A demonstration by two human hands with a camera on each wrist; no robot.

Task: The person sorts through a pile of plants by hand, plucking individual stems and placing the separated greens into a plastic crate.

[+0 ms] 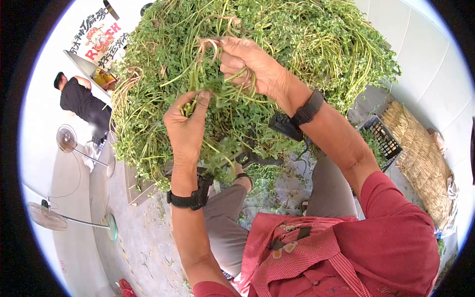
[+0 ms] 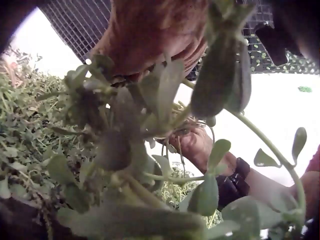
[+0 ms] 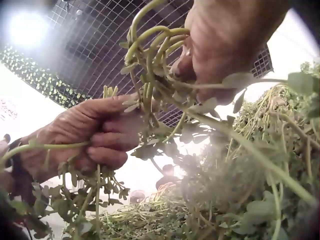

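My left hand (image 1: 184,126) grips a small bunch of cut-looking green stems between thumb and curled fingers; in the right wrist view their pale ends (image 3: 110,92) poke up above the fist. A little higher and to the right, my right hand (image 1: 257,67) holds several looping purslane stems (image 3: 155,47) with curled fingers. Brownish stem ends (image 1: 202,43) show by its fingertips. Leafy stems run between the two hands. Fleshy rounded leaves (image 2: 205,192) hang below the left hand and cover much of the left wrist view. Behind both hands rises a big heap of the same greens (image 1: 307,44).
A black crate (image 1: 385,136) with greens stands at the right, beside a rolled straw mat (image 1: 415,153). Two fans (image 1: 67,138) stand at the left, near a person in black (image 1: 81,101). Loose greens (image 1: 262,180) lie on the floor between the knees.
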